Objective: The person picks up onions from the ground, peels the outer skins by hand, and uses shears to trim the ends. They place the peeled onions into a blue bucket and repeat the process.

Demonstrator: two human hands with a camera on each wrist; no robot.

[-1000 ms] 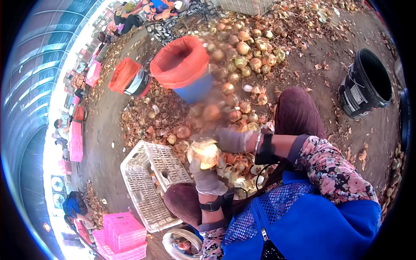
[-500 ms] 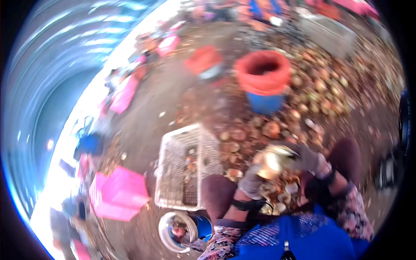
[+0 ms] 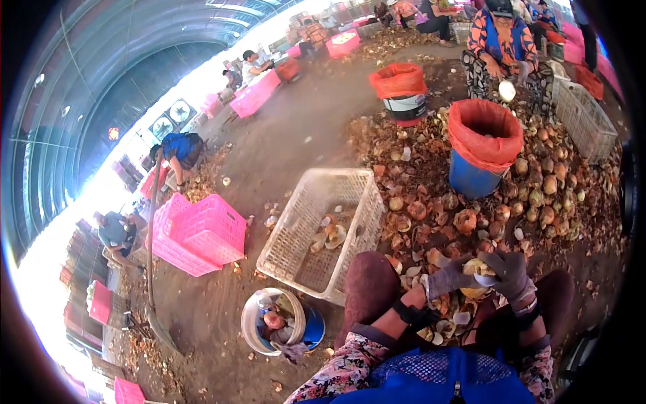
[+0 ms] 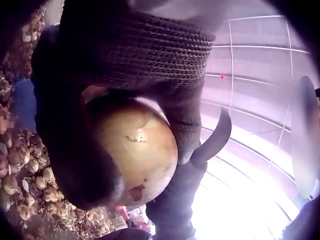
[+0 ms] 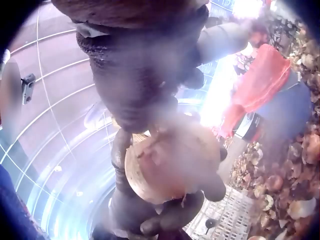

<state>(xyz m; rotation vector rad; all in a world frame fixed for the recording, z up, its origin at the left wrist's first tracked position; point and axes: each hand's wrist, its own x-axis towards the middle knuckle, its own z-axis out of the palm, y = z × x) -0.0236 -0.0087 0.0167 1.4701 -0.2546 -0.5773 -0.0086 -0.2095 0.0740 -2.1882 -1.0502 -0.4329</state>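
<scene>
Both gloved hands come together over a peeled, yellowish onion [image 3: 476, 268] between the person's knees. My left hand [image 3: 446, 277] grips it, with the fingers curled round its sides; in the left wrist view the pale onion [image 4: 140, 155] has a small brown spot. Against the onion's other side is my right hand [image 3: 510, 273]. A small curved knife blade [image 4: 216, 137] sticks out beside the right hand's fingers in the left wrist view; its handle is hidden. Blur covers part of the onion [image 5: 172, 160] in the right wrist view.
A white crate [image 3: 276, 252] with some peelings stands left of the knees, a bucket [image 3: 252, 316] nearer. Pink crates [image 3: 215, 232] lie farther left. A blue bucket with red netting [image 3: 484, 138] stands ahead beside piled onions [image 3: 545, 182]. Another person [image 3: 501, 40] sits beyond.
The head view has swung left and up, so the crate and buckets sit farther right. The onion stays in the left hand, and the right hand stays close against it.
</scene>
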